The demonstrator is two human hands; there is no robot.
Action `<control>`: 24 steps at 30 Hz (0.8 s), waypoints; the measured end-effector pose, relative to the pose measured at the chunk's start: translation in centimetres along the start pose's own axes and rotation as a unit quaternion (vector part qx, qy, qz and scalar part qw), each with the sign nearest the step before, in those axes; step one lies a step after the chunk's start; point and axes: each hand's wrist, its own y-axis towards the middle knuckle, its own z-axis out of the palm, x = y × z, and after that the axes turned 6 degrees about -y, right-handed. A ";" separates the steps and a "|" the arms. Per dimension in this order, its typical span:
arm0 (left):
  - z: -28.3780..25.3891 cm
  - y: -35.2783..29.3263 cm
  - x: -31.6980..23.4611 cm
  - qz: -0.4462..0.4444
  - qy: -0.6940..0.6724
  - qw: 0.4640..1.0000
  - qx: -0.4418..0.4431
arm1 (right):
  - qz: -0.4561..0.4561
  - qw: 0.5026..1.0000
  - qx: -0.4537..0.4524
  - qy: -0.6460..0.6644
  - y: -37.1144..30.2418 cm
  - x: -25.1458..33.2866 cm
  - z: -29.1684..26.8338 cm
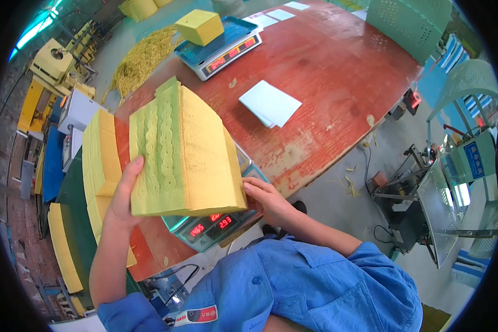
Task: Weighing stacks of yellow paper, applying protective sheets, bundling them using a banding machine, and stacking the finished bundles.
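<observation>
A thick stack of yellow paper (pixel 205 149) is held up between both hands above the near edge of the red table. Its left face shows green bands and rows of cut, coin-like scalloped shapes. My left hand (pixel 128 191) grips the stack's left side, thumb on the patterned face. At the lower right corner, my right hand (pixel 266 200) holds the stack with its fingers partly hidden behind it. Under the stack is a digital scale (pixel 205 235) with lit red digits, its platform mostly covered from view.
Tall yellow paper stacks (pixel 102 155) stand left of the red table (pixel 337 72). White sheets (pixel 270 103) lie mid-table. At the back, another digital scale (pixel 218 47) carries a yellow paper block (pixel 200 27). Yellow scraps (pixel 144 58) heap beyond. A machine (pixel 459 182) stands at right.
</observation>
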 end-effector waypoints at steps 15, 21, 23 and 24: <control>27.8 23.4 12.1 -0.010 -0.057 0.990 0.129 | -0.112 0.954 -0.203 -0.191 -2.6 23.6 -30.4; 38.7 36.5 13.7 -0.074 -0.082 0.990 0.084 | -0.026 0.934 -0.245 -0.261 -1.9 35.1 -44.2; 41.5 40.1 14.0 -0.064 -0.060 0.994 0.062 | -0.017 0.920 -0.246 -0.303 -1.3 38.1 -47.1; 42.5 42.0 14.5 0.060 0.012 0.998 0.027 | -0.025 0.911 -0.259 -0.320 -1.1 39.5 -48.0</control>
